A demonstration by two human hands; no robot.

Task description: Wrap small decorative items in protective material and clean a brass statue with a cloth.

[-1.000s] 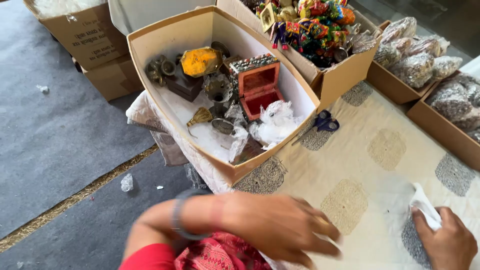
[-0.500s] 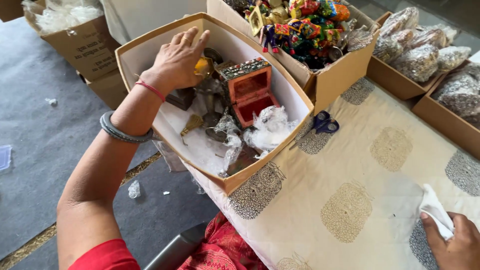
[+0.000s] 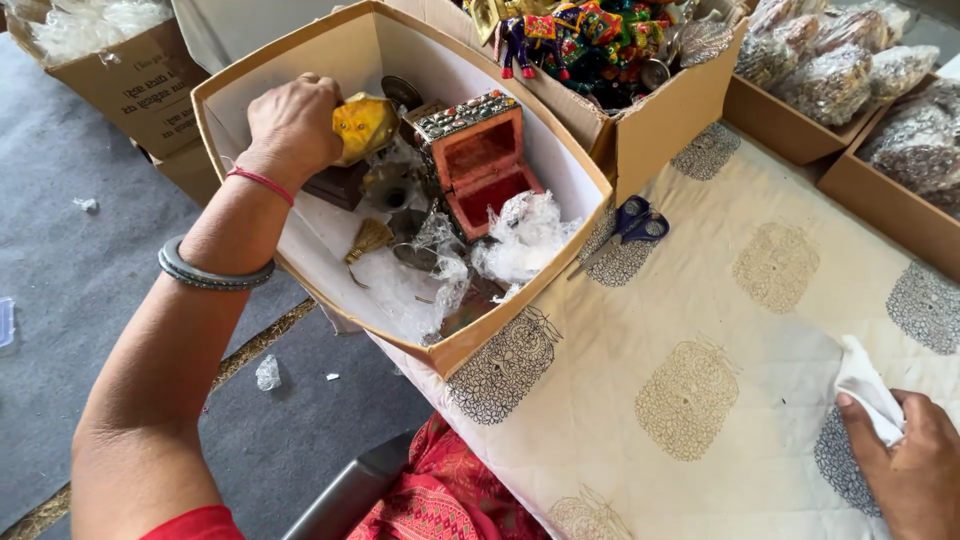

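While the left hand (image 3: pixel 292 125) closes its fingers around a yellow ornament (image 3: pixel 364 126) inside the box (image 3: pixel 480 345), a red casket (image 3: pixel 482 160) stands open just right of the ornament. Beyond the box's right wall lie scissors (image 3: pixel 630 222). Far right of the box, the right hand (image 3: pixel 910 470) pinches a white cloth (image 3: pixel 865 385).

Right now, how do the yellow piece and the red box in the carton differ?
The yellow piece is small, faceted and gripped by the left hand; the red box is larger, rectangular and untouched. The box stands open, showing a red lining; the yellow piece shows no opening. Both sit inside the same carton.
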